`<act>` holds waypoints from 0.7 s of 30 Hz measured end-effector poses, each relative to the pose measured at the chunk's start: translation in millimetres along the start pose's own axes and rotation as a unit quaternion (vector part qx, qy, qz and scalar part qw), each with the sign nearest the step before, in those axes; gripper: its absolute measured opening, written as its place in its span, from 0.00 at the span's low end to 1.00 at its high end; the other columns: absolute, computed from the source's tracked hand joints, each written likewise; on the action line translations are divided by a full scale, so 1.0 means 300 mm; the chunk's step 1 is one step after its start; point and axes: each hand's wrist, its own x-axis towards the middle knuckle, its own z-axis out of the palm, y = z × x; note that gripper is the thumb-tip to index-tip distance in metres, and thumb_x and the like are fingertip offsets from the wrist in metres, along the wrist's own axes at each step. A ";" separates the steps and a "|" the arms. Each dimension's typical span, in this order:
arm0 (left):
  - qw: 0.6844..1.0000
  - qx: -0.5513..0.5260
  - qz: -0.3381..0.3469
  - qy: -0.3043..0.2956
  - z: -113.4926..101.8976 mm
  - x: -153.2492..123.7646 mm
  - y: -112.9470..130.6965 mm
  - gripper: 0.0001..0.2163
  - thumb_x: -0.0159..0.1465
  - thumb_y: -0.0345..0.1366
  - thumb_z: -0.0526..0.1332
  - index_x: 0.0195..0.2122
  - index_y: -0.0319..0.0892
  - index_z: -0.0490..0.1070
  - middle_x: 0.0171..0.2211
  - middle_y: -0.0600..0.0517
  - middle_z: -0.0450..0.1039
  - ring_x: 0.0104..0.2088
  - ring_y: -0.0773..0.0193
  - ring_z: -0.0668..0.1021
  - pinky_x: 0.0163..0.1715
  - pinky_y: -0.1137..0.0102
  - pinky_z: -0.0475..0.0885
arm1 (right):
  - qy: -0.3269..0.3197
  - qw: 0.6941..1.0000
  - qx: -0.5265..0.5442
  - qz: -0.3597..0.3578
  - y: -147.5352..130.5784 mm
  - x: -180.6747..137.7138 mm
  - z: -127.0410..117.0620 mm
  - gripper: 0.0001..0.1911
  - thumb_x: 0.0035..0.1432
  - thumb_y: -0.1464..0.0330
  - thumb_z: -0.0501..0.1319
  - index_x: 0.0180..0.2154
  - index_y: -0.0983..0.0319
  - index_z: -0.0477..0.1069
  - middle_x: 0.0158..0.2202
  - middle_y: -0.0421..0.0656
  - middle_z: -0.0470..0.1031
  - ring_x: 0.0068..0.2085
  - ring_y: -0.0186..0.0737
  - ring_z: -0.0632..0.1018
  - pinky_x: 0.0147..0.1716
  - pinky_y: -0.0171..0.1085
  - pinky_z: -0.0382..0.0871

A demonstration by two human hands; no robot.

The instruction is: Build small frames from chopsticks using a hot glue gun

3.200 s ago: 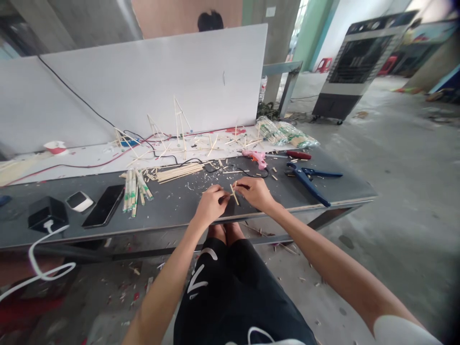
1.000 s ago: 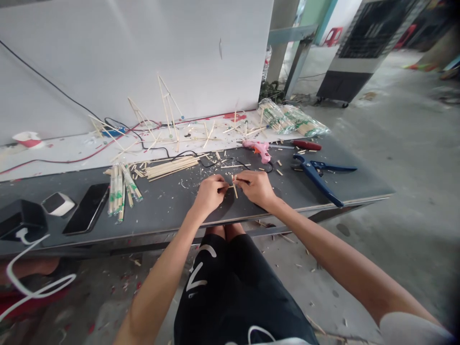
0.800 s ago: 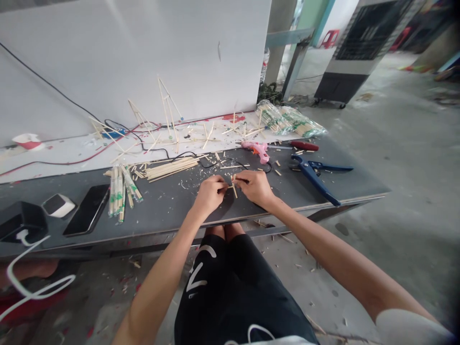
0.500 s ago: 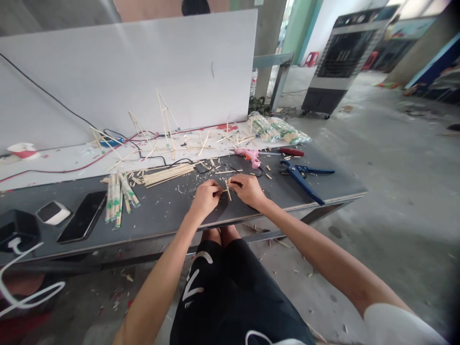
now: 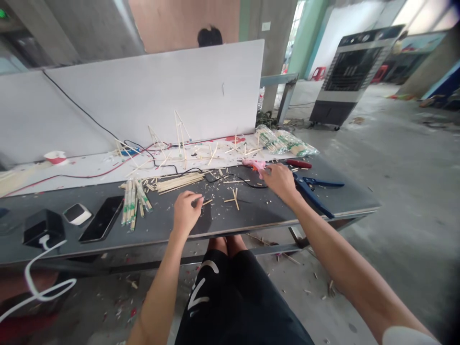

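My left hand (image 5: 187, 211) hovers over the front of the dark table, thumb and fingers pinched on a short wooden stick (image 5: 207, 202). To its right, a small figure of joined sticks (image 5: 234, 199) lies on the tabletop with no hand on it. My right hand (image 5: 282, 181) is at the pink glue gun (image 5: 254, 166), its fingers closed at the handle; the fingertips partly hide the grip. Behind that hand lie blue-handled cutters (image 5: 316, 194) and a red-handled tool (image 5: 299, 164).
Loose sticks (image 5: 181, 182) and wrapped stick bundles (image 5: 131, 203) lie left of centre, near a phone (image 5: 101, 219). Stick frames (image 5: 180, 134) stand along the white board (image 5: 172, 91). Bagged sticks (image 5: 287, 141) sit at the back right. A black cord (image 5: 219, 179) crosses the table.
Both hands have let go of the joined sticks, which now lie on the table. My right hand has moved right to the glue gun; my left has drawn left with a short stick. The view has tilted up.
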 end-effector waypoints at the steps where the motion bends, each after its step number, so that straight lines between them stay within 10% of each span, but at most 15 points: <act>1: 1.000 0.000 0.005 -0.014 0.008 -0.002 0.000 0.07 0.64 0.35 0.62 0.37 0.43 0.82 0.37 0.47 0.78 0.40 0.57 0.78 0.42 0.63 0.73 | -0.033 0.999 -0.023 0.021 0.000 0.025 0.004 0.23 0.63 0.54 0.58 0.40 0.67 0.80 0.42 0.60 0.80 0.44 0.55 0.80 0.43 0.43 0.68; 9: 0.999 -0.019 0.017 -0.039 0.048 -0.015 0.027 0.09 0.64 0.29 0.60 0.29 0.43 0.78 0.33 0.47 0.77 0.37 0.56 0.77 0.41 0.62 0.72 | -0.120 0.989 -0.040 0.073 -0.016 0.080 0.023 0.18 0.60 0.61 0.58 0.34 0.67 0.81 0.38 0.60 0.82 0.43 0.55 0.81 0.39 0.40 0.67; 14: 0.965 -0.231 -0.120 0.014 0.019 -0.047 0.075 0.09 0.67 0.41 0.60 0.38 0.42 0.77 0.32 0.48 0.80 0.31 0.61 0.79 0.34 0.69 0.73 | -0.084 0.979 0.148 0.110 0.009 0.033 -0.027 0.17 0.59 0.60 0.57 0.27 0.63 0.79 0.26 0.51 0.80 0.35 0.48 0.81 0.35 0.38 0.67; 21: 0.910 -0.381 -0.161 0.012 0.027 -0.055 0.163 0.15 0.64 0.46 0.65 0.41 0.40 0.80 0.34 0.46 0.81 0.32 0.62 0.80 0.33 0.71 0.75 | 0.023 0.769 0.631 0.102 -0.043 -0.072 -0.109 0.19 0.47 0.59 0.70 0.39 0.61 0.74 0.35 0.42 0.77 0.37 0.40 0.79 0.36 0.35 0.70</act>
